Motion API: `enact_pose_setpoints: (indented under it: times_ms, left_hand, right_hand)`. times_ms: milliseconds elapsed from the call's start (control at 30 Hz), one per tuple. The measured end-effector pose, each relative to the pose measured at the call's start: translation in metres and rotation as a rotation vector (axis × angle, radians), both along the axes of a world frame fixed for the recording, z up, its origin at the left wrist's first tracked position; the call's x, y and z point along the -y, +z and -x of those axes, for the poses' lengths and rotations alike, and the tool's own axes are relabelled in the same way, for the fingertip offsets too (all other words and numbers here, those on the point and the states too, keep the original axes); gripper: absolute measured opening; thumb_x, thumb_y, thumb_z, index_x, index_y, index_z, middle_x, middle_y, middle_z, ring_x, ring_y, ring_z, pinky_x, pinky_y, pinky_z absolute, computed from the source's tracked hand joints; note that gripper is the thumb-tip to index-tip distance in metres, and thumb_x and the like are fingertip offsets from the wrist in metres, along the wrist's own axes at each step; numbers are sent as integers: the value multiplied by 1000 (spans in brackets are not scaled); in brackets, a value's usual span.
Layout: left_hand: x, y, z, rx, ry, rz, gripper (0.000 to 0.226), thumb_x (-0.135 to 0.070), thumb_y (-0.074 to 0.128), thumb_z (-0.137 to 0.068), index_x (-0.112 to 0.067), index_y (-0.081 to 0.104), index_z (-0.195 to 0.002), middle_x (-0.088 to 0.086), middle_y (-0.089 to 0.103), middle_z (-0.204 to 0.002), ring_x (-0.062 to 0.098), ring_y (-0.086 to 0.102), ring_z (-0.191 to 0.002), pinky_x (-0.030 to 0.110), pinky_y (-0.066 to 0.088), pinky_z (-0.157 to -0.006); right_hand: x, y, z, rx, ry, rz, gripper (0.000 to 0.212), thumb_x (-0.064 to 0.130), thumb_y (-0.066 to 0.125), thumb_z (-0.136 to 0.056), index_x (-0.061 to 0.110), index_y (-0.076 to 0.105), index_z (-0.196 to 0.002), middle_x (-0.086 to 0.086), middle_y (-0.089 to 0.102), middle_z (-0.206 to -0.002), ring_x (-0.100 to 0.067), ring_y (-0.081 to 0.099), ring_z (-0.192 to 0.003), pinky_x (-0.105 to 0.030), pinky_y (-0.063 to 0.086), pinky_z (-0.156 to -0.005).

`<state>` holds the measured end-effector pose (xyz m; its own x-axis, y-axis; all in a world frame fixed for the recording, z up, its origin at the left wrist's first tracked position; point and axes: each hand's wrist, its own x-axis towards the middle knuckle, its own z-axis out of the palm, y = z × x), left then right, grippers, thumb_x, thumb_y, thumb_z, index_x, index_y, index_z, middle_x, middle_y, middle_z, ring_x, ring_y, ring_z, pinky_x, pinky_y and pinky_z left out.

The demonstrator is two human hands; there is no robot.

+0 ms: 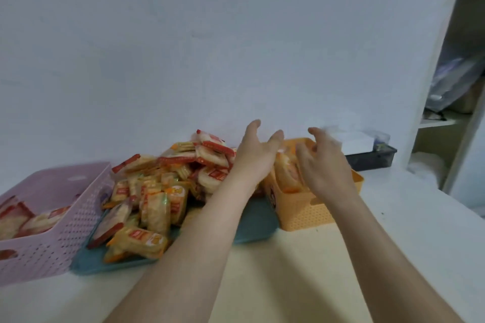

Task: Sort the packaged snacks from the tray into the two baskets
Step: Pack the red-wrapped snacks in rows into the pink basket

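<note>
**Sorting under way, most of the pile yet to go**

Both hands are up on the right side: the left hand [256, 157] has its fingers spread above the far right corner of the teal tray [257, 220], and the right hand [325, 165] hangs loosely spread over the orange basket [309, 210], blurred, with nothing pinched that I can make out. Some orange packets [288, 178] lie in that basket, and some red-striped packets [15, 217] in the pink basket [52, 217] at the left edge of the worktop [288, 270]. Between the baskets, the tray carries a big heap of snacks [162, 186]. I'd say well under half is sorted, with plenty left
</note>
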<state>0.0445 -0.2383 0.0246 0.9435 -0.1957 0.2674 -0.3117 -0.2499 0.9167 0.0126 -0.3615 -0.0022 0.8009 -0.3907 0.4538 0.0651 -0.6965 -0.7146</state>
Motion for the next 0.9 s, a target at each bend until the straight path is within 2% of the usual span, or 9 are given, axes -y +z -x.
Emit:
enact_pose_setpoints:
  times_ms: [67, 167, 233, 300, 433, 533, 667, 767, 900]
  left_hand:
    - [-16, -16, 5, 107, 69, -12, 34, -23, 56, -92, -30, 55, -125, -13, 56, -127, 11, 50, -125, 26, 40, -99]
    - [-45, -43, 16, 164, 134, -157, 26, -12, 59, -84, -36, 69, -90, -21, 67, -88, 4, 62, -89, 24, 48, -78]
    - [-61, -61, 22, 155, 148, -263, 26, -13, 61, -84, -38, 70, -83, -26, 65, -85, -2, 61, -87, 23, 49, -78]
    - [-73, -77, 31, 140, 168, -340, 29, -13, 62, -84, -40, 69, -80, -28, 63, -83, -6, 59, -83, 20, 47, -75]
    - [-85, -91, 43, 186, 160, -354, 29, -10, 62, -84, -38, 69, -81, -24, 66, -97, -5, 59, -96, 25, 48, -87]
    - [-86, -90, 48, 197, 153, -341, 31, -10, 62, -85, -39, 69, -79, -24, 68, -90, -1, 62, -87, 28, 52, -81]
    - [-80, -87, 56, 196, 123, -248, 25, -16, 60, -90, -39, 70, -85, -25, 69, -89, -4, 61, -88, 23, 49, -77]
    - [-77, -85, 58, 148, 95, -98, 17, -25, 57, -93, -39, 68, -95, -24, 69, -91, -3, 62, -92, 32, 53, -83]
    - [-84, -80, 67, 130, 93, -12, 19, -29, 56, -94, -37, 59, -112, -13, 64, -114, 0, 58, -108, 34, 48, -98]
  right_hand:
    - [3, -15, 4, -75, -25, 174, 41, 45, 44, -96, 23, 51, -130, -6, 58, -126, -23, 58, -106, -33, 45, -82]
    - [-13, -29, 11, -207, 12, 406, 41, 62, 43, -88, 29, 63, -103, 7, 64, -104, -20, 59, -99, -40, 42, -86]
    - [-21, -34, 12, -273, -13, 594, 32, 58, 50, -85, 28, 61, -89, 6, 65, -95, -21, 59, -97, -41, 33, -83]
    - [-29, -40, 12, -275, -34, 688, 14, 40, 55, -87, 27, 61, -86, 4, 67, -95, -22, 59, -98, -42, 30, -83]
    - [-35, -45, 17, -170, -67, 640, 15, 30, 53, -90, 24, 66, -86, 4, 68, -94, -21, 58, -100, -42, 30, -84]
    - [-39, -44, 30, -52, -115, 629, 12, 28, 59, -87, 23, 68, -82, 4, 69, -92, -22, 56, -97, -41, 27, -80]
    - [-48, -40, 63, -24, -166, 683, 23, 22, 83, -59, 21, 60, -55, 5, 62, -61, -24, 58, -68, -37, 20, -65]
    - [-63, -40, 90, 52, -134, 699, 24, 21, 82, -56, 23, 58, -53, 7, 60, -57, -21, 57, -61, -35, 19, -62]
    - [-87, -41, 123, 79, -33, 716, 19, 24, 77, -56, 23, 59, -51, 7, 59, -53, -18, 56, -54, -32, 30, -59]
